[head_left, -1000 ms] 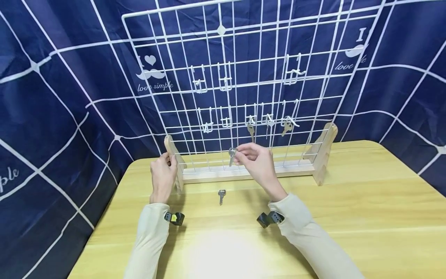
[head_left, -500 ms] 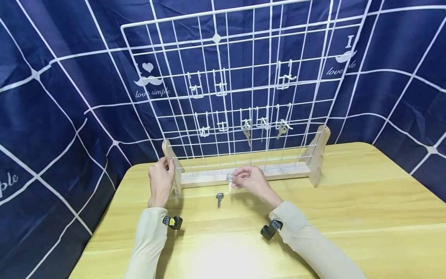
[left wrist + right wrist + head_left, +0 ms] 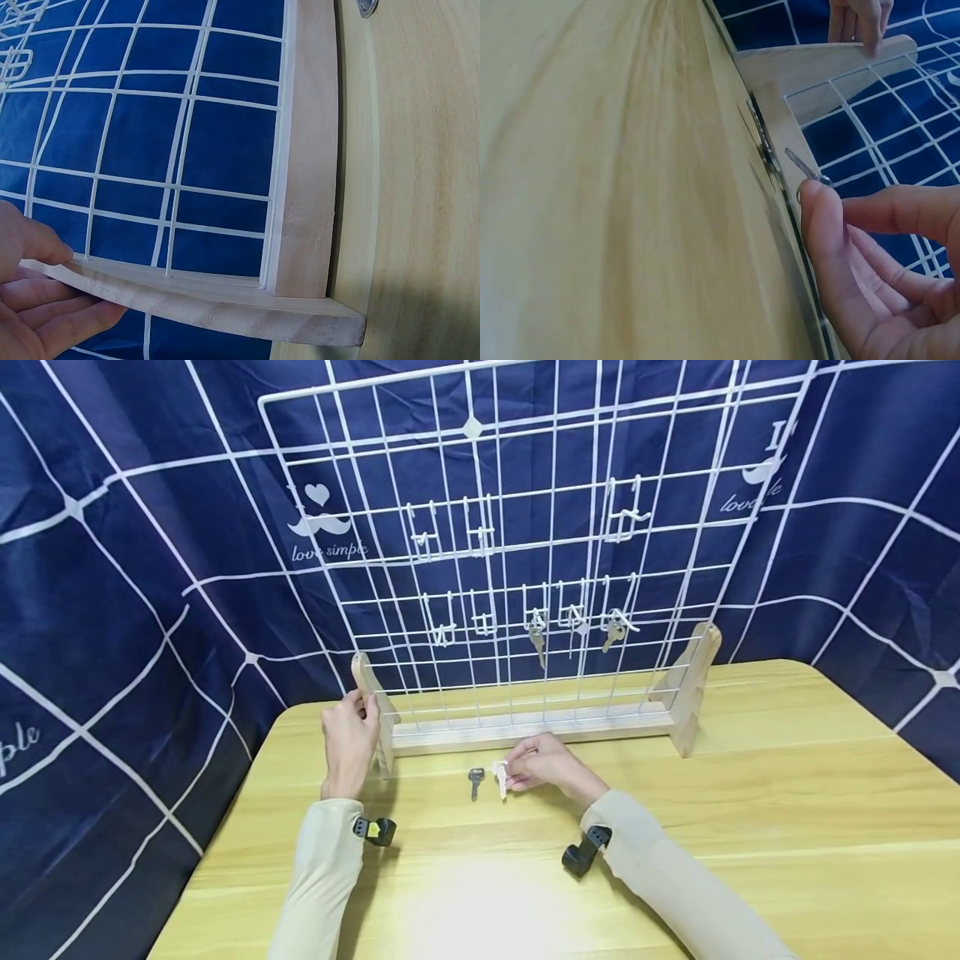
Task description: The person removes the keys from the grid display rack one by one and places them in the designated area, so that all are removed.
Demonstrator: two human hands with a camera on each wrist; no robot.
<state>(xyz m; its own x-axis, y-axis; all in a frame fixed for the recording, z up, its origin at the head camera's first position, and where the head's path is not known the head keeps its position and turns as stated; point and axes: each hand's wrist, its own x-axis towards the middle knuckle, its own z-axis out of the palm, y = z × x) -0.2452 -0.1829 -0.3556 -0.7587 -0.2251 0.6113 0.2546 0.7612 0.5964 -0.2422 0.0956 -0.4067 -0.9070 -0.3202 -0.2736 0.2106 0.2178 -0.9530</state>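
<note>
My left hand (image 3: 349,739) grips the left wooden upright (image 3: 372,703) of a white wire rack; in the left wrist view the thumb lies on one face of the wood (image 3: 202,304) and the fingers behind it. Low over the table, in front of the rack's base, my right hand (image 3: 551,765) pinches a silvery key (image 3: 502,781) between thumb and index finger. In the right wrist view this held key (image 3: 802,163) points away from the fingertips. Just left of it, a second, darker key (image 3: 476,783) lies on the table.
White hooks hang on the wire grid (image 3: 517,660) in two rows. Keys dangle from lower hooks toward the right, one key (image 3: 613,633) at the far end. The rack's wooden base bar (image 3: 465,742) runs behind my right hand. A blue curtain (image 3: 112,693) surrounds the wooden table (image 3: 787,777).
My right hand has come down with its key from in front of the grid to close over the table, beside the other key. The left hand keeps its grip on the upright.
</note>
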